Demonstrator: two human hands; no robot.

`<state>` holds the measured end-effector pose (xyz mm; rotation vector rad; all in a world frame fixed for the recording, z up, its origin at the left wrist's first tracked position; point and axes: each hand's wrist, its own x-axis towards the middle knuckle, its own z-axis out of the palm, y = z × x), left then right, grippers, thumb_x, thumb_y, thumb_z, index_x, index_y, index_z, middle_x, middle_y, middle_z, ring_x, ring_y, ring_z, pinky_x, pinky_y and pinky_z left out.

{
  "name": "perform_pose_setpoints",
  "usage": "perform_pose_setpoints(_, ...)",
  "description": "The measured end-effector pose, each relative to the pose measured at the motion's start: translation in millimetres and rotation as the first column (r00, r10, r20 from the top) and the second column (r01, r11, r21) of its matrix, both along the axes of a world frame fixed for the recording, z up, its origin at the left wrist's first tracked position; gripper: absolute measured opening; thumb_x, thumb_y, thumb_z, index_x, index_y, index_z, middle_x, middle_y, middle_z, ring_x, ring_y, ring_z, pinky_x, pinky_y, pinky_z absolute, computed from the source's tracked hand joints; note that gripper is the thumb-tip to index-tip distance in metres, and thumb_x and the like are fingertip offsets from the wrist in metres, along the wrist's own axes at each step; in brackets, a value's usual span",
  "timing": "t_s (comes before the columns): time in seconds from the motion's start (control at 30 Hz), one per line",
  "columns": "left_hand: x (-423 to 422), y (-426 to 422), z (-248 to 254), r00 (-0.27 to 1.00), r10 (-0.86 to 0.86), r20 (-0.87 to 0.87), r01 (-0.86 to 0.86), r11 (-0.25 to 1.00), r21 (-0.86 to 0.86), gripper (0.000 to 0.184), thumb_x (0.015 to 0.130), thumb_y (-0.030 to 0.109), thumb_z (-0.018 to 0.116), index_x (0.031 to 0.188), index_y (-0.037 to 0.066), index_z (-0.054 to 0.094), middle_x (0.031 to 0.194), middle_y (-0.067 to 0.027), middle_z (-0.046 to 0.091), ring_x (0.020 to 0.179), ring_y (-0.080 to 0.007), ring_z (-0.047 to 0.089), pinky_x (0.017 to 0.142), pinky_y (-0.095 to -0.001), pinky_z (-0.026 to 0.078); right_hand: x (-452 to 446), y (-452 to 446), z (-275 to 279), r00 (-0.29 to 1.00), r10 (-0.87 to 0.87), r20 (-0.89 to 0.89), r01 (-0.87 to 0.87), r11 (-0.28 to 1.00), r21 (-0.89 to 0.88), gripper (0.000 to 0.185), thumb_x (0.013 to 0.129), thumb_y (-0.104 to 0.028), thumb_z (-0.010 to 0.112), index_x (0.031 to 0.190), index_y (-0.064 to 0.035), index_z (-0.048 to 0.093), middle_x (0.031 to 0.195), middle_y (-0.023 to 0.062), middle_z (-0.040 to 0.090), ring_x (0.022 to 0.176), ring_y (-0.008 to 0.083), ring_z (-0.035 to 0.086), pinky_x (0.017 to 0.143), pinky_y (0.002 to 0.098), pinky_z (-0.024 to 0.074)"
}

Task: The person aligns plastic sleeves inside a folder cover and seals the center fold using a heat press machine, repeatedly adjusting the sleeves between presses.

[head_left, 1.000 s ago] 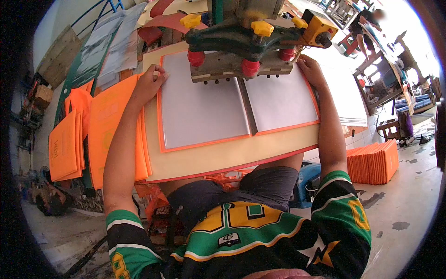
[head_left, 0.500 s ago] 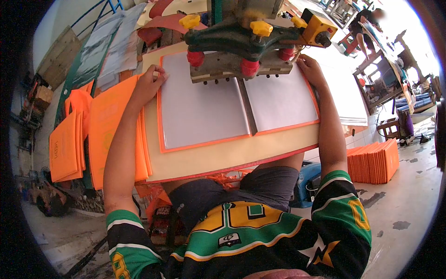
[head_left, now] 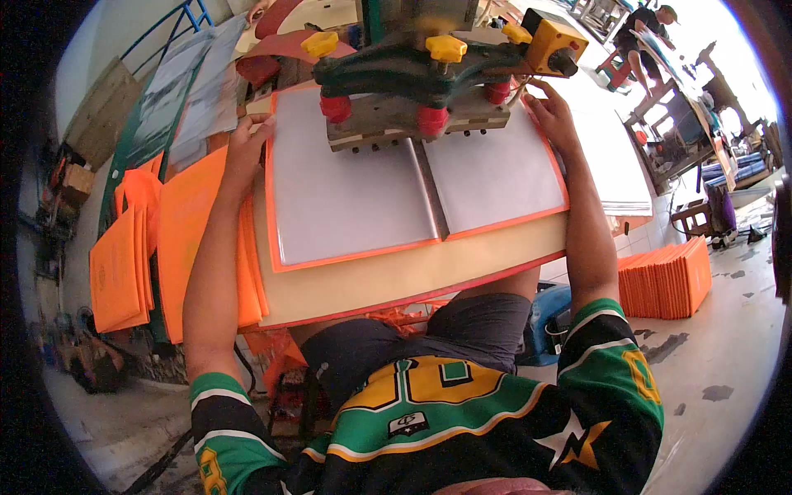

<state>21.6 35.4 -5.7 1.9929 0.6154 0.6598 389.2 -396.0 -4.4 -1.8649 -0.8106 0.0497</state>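
An open orange folder (head_left: 355,255) lies on a cream board (head_left: 396,276), with glossy clear sheets over pale inner panels on both sides of its dark spine (head_left: 429,186). My left hand (head_left: 246,140) holds its left edge near the far corner, thumb and fingers closed together there. At the far right corner, my right hand (head_left: 551,114) pinches the opposite edge, its fingertips partly hidden. Between my hands, a metal press bar (head_left: 396,130) under a dark green frame (head_left: 412,70) hangs over the folder's far part and hides it.
Orange covers (head_left: 186,239) lie stacked on the left. A bundle of orange folders (head_left: 664,279) stands on the floor at right. White sheets (head_left: 606,161) lie beyond my right arm. A yellow control box (head_left: 554,43) is attached near the press. Another person (head_left: 643,45) sits far right.
My left hand has shifted slightly left along with the folder's left edge. My right hand remains at the far right corner. The view has moved a little, so the press appears farther left.
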Motion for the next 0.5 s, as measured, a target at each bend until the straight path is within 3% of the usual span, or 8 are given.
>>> perform_pose_setpoints(0.07, -0.9, -4.2, 3.2, 0.995, -0.009, 0.104, 0.043, 0.944, -0.328, 0.036, 0.099, 0.034, 0.068, 0.120, 0.006, 0.062, 0.104, -0.0057, 0.069, 0.091, -0.0129, 0.065, 0.082, -0.0264, 0.051, 11.6, -7.8, 1.5, 0.999, 0.023, -0.037, -0.023, 1.000, -0.001, 0.043, 0.104, -0.021, 0.061, 0.143, -0.0042, 0.053, 0.091, 0.0045, 0.072, 0.081, 0.0088, 0.062, 0.073, 0.0269, 0.0502)
perform_pose_setpoints(0.17, 0.6, 2.4, -0.3, 0.989, -0.025, 0.148, 0.076, 0.933, -0.353, 0.036, 0.099, 0.034, 0.068, 0.122, 0.007, 0.061, 0.105, -0.0048, 0.069, 0.093, -0.0122, 0.066, 0.083, -0.0271, 0.052, 22.5, -9.1, -5.1, 0.997, 0.056, -0.060, -0.047, 0.988, 0.149, 0.042, 0.105, -0.021, 0.059, 0.143, -0.0038, 0.053, 0.093, 0.0062, 0.071, 0.080, 0.0094, 0.063, 0.073, 0.0252, 0.0505)
perform_pose_setpoints(0.23, 1.1, 4.1, -1.3, 0.987, -0.034, 0.159, 0.093, 0.920, -0.382, 0.035, 0.100, 0.033, 0.067, 0.123, 0.008, 0.061, 0.105, -0.0048, 0.069, 0.094, -0.0118, 0.066, 0.083, -0.0276, 0.053, 20.1, -6.0, -2.9, 0.985, 0.113, -0.131, -0.069, 0.950, 0.305, 0.041, 0.102, -0.026, 0.059, 0.138, -0.0079, 0.059, 0.082, -0.0024, 0.061, 0.070, 0.0049, 0.049, 0.062, 0.0219, 0.0363)
perform_pose_setpoints(0.27, 1.4, 4.9, -1.9, 0.985, -0.041, 0.170, 0.109, 0.905, -0.411, 0.035, 0.100, 0.033, 0.067, 0.124, 0.008, 0.060, 0.106, -0.0047, 0.069, 0.094, -0.0115, 0.067, 0.082, -0.0280, 0.054, 18.2, -7.9, -1.2, 0.974, 0.145, -0.173, -0.087, 0.948, 0.308, 0.040, 0.102, -0.027, 0.059, 0.138, -0.0082, 0.060, 0.082, -0.0042, 0.060, 0.070, 0.0040, 0.047, 0.062, 0.0215, 0.0359)
perform_pose_setpoints(0.3, 1.7, 2.4, 0.2, 0.985, -0.042, 0.170, 0.109, 0.905, -0.411, 0.035, 0.100, 0.033, 0.067, 0.124, 0.008, 0.060, 0.106, -0.0047, 0.069, 0.094, -0.0115, 0.067, 0.082, -0.0280, 0.054, 20.9, -10.2, -2.1, 0.974, 0.145, -0.173, -0.086, 0.947, 0.308, 0.040, 0.102, -0.027, 0.059, 0.138, -0.0082, 0.060, 0.082, -0.0042, 0.060, 0.070, 0.0040, 0.047, 0.062, 0.0215, 0.0359)
perform_pose_setpoints(0.37, 1.6, -2.8, 3.9, 0.977, -0.064, 0.204, 0.138, 0.918, -0.371, 0.034, 0.100, 0.029, 0.066, 0.126, 0.009, 0.059, 0.105, -0.0030, 0.070, 0.093, -0.0104, 0.068, 0.082, -0.0273, 0.055, 26.9, -14.3, -3.0, 0.943, 0.233, -0.236, -0.154, 0.938, 0.312, 0.042, 0.106, -0.025, 0.056, 0.144, -0.0064, 0.052, 0.087, 0.0040, 0.068, 0.076, 0.0074, 0.062, 0.070, 0.0240, 0.0492)
perform_pose_setpoints(0.5, 5.4, -19.6, 17.6, 0.954, -0.024, 0.299, 0.138, 0.921, -0.365, 0.035, 0.100, 0.025, 0.064, 0.131, 0.009, 0.058, 0.104, -0.0009, 0.070, 0.089, -0.0094, 0.068, 0.081, -0.0261, 0.055, 27.2, -11.5, -5.3, 0.953, 0.186, -0.240, -0.114, 0.951, 0.286, 0.044, 0.107, -0.029, 0.055, 0.143, -0.0056, 0.052, 0.086, 0.0021, 0.067, 0.075, 0.0063, 0.061, 0.069, 0.0226, 0.0481)
